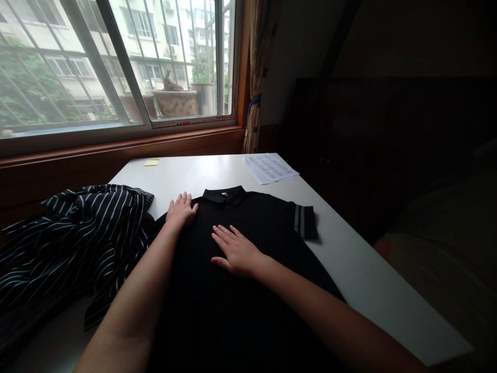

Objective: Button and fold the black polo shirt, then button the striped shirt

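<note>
A black short-sleeved polo shirt [248, 321] lies spread front side up, its collar toward the window. Flat on its left shoulder area rests my left hand [181, 210], fingers stretched out. My right hand [237, 250] lies open on the chest, just below the buttoned placket, with the thumb apart. Grey stripes mark the sleeve on the right; the left sleeve is mostly hidden behind my left hand and forearm. The lower part of the shirt runs out of view between my forearms.
The shirt lies on a white table [373, 280]. Left of it is a heap of black-and-white striped clothing [89, 233]. Printed papers [269, 168] and a yellow sticky note [151, 162] lie at the far end, below a barred window [186, 57] and a tied curtain [254, 98].
</note>
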Available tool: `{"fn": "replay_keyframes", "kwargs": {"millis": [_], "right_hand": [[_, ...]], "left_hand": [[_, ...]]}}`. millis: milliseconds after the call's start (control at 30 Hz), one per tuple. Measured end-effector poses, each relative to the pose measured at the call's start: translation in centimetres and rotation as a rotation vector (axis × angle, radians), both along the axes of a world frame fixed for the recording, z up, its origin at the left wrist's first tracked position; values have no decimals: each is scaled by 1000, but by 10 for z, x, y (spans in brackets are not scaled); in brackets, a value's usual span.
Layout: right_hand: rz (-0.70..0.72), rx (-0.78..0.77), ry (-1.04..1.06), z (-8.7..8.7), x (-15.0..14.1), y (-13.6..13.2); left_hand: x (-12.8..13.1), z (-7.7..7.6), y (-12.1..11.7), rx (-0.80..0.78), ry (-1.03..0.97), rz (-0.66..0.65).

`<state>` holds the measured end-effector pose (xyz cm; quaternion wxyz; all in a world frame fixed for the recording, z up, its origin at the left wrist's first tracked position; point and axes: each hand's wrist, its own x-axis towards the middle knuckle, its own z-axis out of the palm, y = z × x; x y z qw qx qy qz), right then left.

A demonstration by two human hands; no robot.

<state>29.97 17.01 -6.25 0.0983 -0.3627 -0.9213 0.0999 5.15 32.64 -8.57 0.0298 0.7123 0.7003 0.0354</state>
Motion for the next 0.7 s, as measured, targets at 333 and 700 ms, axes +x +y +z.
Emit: {"fn": "replay_keyframes", "kwargs": {"millis": [333,700], "right_hand": [[395,-192,119,20,0,-69],[-163,-34,-7,-2,121,-22]], "left_hand": [[-2,-2,3,-8,6,4],[1,4,-2,-4,9,1]]}}
